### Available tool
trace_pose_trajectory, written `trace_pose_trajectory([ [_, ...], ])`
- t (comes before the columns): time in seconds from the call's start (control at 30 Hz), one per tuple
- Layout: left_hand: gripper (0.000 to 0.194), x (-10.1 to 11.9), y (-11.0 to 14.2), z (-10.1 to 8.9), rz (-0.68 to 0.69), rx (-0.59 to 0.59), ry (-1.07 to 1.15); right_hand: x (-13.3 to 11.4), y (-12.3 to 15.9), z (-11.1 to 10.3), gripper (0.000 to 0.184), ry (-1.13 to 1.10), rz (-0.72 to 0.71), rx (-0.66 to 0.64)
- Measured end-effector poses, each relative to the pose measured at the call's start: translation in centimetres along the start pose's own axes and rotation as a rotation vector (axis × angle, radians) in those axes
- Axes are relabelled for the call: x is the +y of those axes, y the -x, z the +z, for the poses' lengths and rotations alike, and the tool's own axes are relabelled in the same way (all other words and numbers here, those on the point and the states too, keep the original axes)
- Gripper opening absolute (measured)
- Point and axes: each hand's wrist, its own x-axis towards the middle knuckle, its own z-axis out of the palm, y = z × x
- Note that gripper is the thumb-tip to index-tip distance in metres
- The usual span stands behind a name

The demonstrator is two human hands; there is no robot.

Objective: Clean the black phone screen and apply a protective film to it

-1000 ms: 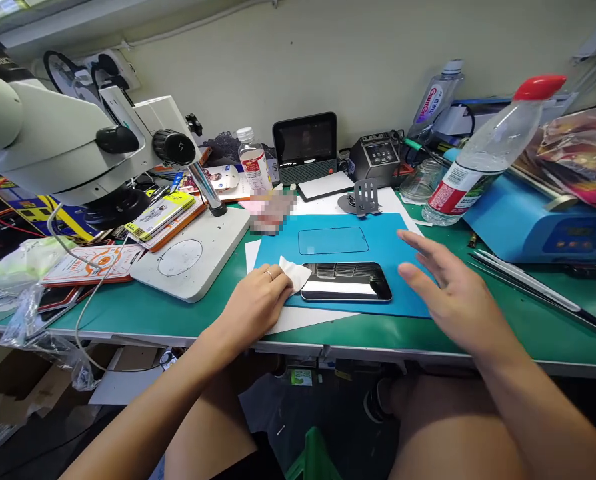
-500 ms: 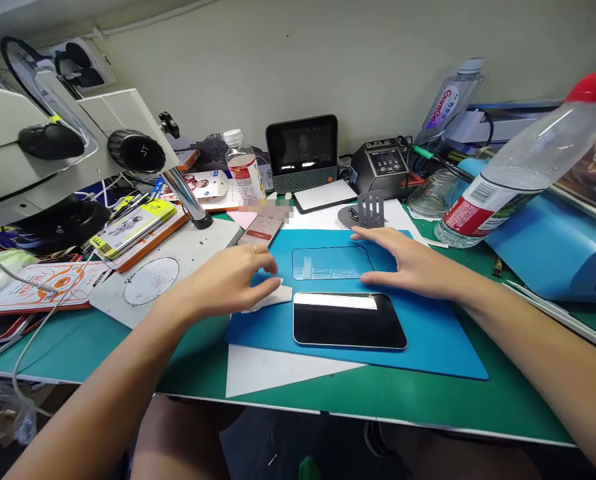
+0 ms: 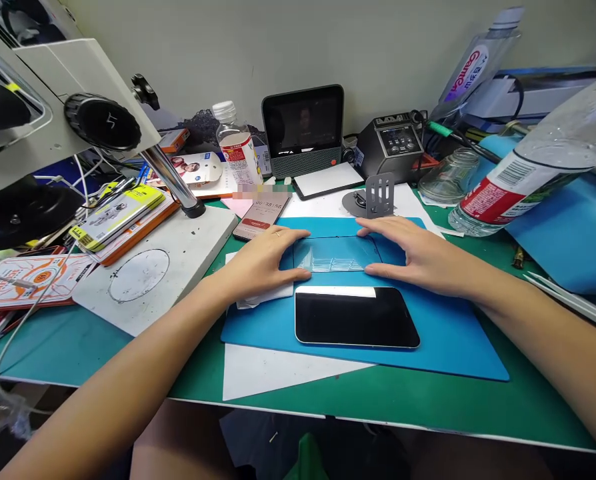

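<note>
Black-rimmed clear panel point(image 3: 335, 255); left hand point(image 3: 263, 263) and right hand point(image 3: 418, 257), grips half-open, bracket its ends; hold unclear.

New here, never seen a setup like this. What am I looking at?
No machine is doing the handling: these are a person's bare hands, and every picture comes from one camera worn on the head, looking forward and down.

A blue rectangular mat lies on the green tabletop. On it, nearest the person, is a black-screened phone-shaped device. Just beyond is a clear, dark-edged rectangular sheet, with the left hand at its left end and the right hand at its right. Whether they grip or lift it, I can't tell. A crumpled white wipe lies by the left hand.
</note>
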Motion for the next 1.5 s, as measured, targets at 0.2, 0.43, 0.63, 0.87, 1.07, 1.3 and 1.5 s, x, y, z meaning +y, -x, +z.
trace_pose_trajectory([
  [0.2,0.055,0.0,-0.1,0.5,0.021,0.039,0.08,-0.4,0.0,-0.2,0.082,0.003,0.039,-0.02],
  [0.43,0.063,0.1,0.0,0.6,-0.023,0.024,0.099,-0.3,0.1,-0.3,0.086,-0.003,0.052,-0.031],
  [0.63,0.064,-0.1,0.0,0.6,-0.019,0.02,0.1,0.0,0.5,-0.6,0.09,-0.007,0.004,-0.01],
  [0.87,0.069,-0.6,0.0,0.8,0.03,0.033,0.039,-0.8,0.6,-0.6,0.086,0.015,-0.081,0.013],
  [1.07,0.073,-0.3,0.0,0.5,0.07,0.041,-0.03,-1.3,1.0,-0.7,0.083,0.038,-0.08,0.078],
  [1.3,0.067,-0.1,0.2,0.3,0.148,0.103,-0.046,-1.7,1.3,-1.2,0.082,0.024,-0.067,0.099],
  [1.5,0.06,0.2,0.8,0.1,0.185,0.182,-0.056,-1.7,1.5,-1.5,0.088,-0.082,-0.041,0.112],
])
